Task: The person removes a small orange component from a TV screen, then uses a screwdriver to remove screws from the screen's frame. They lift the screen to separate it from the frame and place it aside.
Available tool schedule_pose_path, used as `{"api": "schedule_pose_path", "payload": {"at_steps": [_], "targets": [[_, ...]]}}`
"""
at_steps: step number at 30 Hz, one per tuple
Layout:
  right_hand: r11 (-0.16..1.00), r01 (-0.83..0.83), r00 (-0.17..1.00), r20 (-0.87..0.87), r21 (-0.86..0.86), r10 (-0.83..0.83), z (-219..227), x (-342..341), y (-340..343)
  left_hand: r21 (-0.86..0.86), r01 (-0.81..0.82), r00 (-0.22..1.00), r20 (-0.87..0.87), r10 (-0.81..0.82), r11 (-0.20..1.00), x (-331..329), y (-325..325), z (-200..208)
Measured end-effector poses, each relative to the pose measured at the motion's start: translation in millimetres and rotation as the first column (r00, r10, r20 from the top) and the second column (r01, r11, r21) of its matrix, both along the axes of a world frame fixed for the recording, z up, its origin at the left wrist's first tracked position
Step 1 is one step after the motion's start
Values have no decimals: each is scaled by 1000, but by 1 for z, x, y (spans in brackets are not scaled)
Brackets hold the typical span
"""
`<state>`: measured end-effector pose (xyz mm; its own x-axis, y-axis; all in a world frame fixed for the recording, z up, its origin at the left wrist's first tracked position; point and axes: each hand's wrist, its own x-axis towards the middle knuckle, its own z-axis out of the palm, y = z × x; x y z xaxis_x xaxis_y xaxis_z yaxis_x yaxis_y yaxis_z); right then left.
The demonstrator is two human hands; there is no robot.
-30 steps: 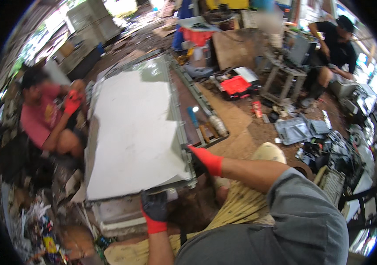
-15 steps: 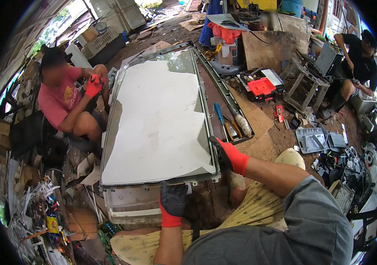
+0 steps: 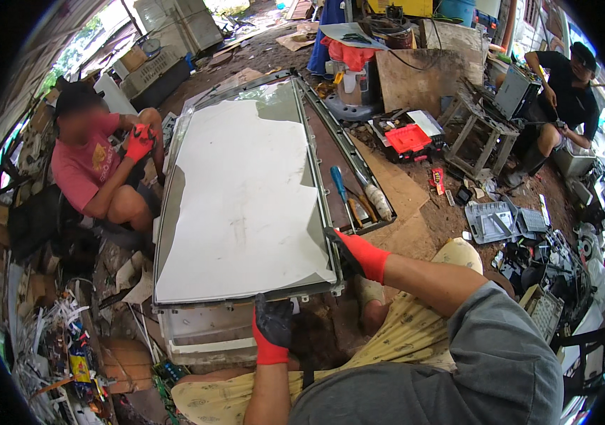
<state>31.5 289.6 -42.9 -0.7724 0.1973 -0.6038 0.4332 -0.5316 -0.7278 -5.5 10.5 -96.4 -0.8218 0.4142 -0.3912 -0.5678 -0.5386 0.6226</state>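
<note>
A large flat screen panel lies in front of me, a loose white sheet with ragged edges showing across most of its face. Around it runs a thin metal frame with small tabs. My left hand, in a red and black glove, is closed on the near edge, its fingertips over the rim. On the right edge, close to the near corner, my gloved right hand grips the frame, its fingers partly hidden. Beneath the near edge, part of a pale frame shows.
Right of the panel, a dark tray holds a blue-handled screwdriver and other tools. An opened red toolbox is beyond. Scrap piles flank both sides. One person crouches left; another sits far right by a wooden stool.
The whole view has shifted slightly, so most things appear a little further left. Both my hands keep their places on the panel's edges.
</note>
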Motion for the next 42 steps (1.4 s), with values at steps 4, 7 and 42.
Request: {"api": "schedule_pose_path", "payload": {"at_steps": [4,7,42], "targets": [[1000,-10,1000,-2,-24,10,-9,-1,-1,-22,6,1000,5,-6,1000,-3,-4,-6],[998,-61,998,11,-13,61,-2,1,-4,-7,11,1000,-24,-12,1000,-4,-10,-17],[983,-181,983,24,-30,182,-20,2,30,-116,67,997,58,-61,991,-4,-5,-12]]}}
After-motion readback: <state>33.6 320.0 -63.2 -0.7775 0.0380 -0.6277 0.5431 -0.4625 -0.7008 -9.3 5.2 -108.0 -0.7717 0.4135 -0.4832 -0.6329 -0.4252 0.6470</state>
